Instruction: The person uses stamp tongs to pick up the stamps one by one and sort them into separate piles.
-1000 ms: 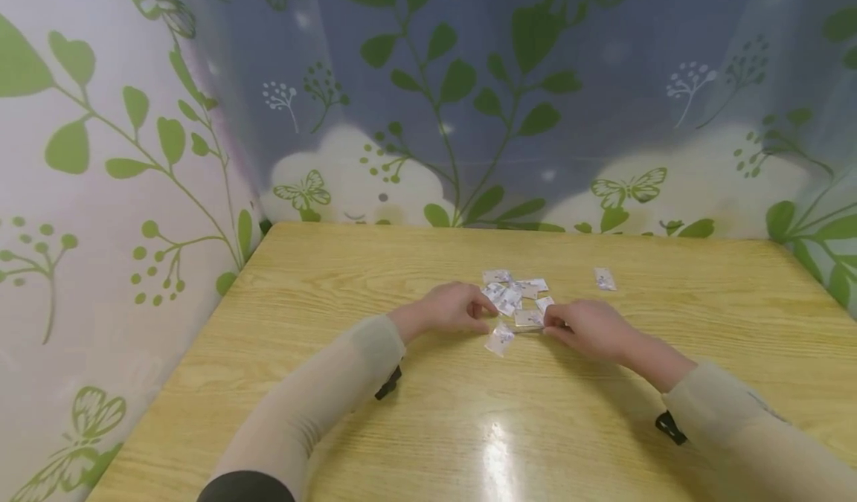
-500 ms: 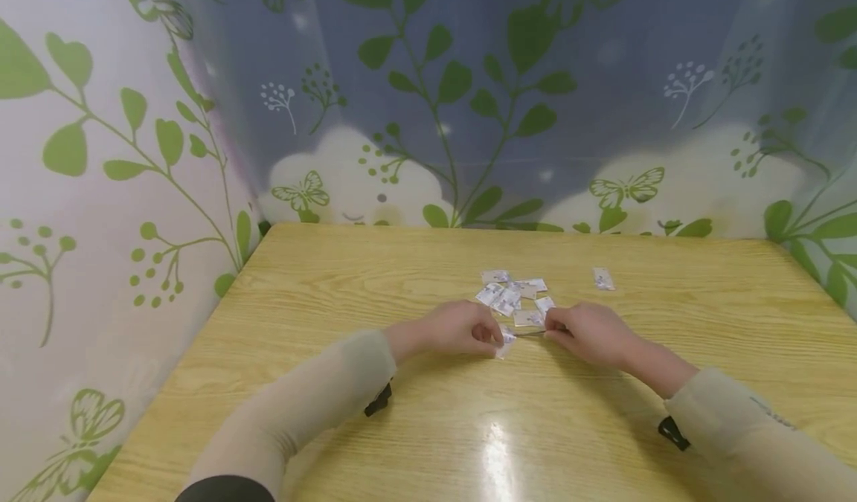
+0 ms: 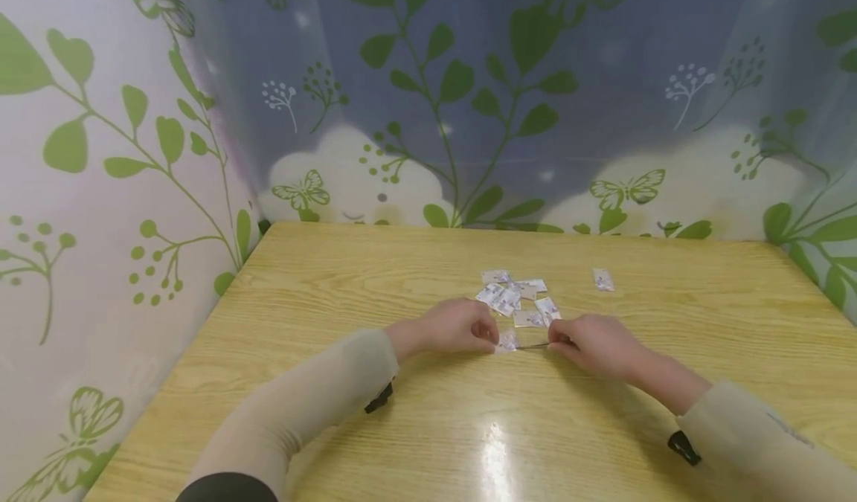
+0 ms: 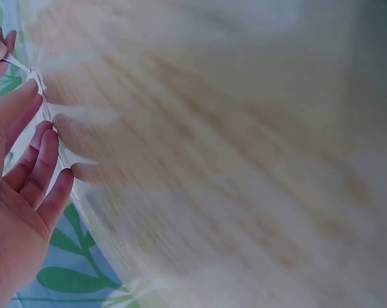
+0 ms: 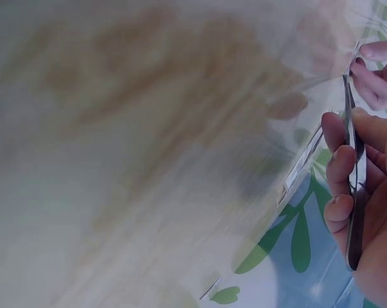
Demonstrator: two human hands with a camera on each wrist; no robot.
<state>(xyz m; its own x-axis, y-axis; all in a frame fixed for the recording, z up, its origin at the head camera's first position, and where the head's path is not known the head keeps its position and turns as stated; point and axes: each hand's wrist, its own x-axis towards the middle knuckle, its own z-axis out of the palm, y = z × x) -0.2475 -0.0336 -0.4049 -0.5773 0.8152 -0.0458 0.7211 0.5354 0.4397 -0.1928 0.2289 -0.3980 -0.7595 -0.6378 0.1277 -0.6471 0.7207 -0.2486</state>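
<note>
Possibly, left hand [image 3: 462,326], pinching glossy packet [image 3: 506,341], could lose hold if right hand [image 3: 599,343], clamped round tweezers [image 5: 358,176], tugs too hard; narrow tips [image 5: 346,82] might also tear packet.

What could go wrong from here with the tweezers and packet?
Slip: the tweezers in the right hand appear to reach only the edge of the small packet, so they may lose it.
Tug: the left hand pinches its other side; opposing pulls might crease it.
Nudge: a loose packet lies close to the right hand and could get knocked.
</note>
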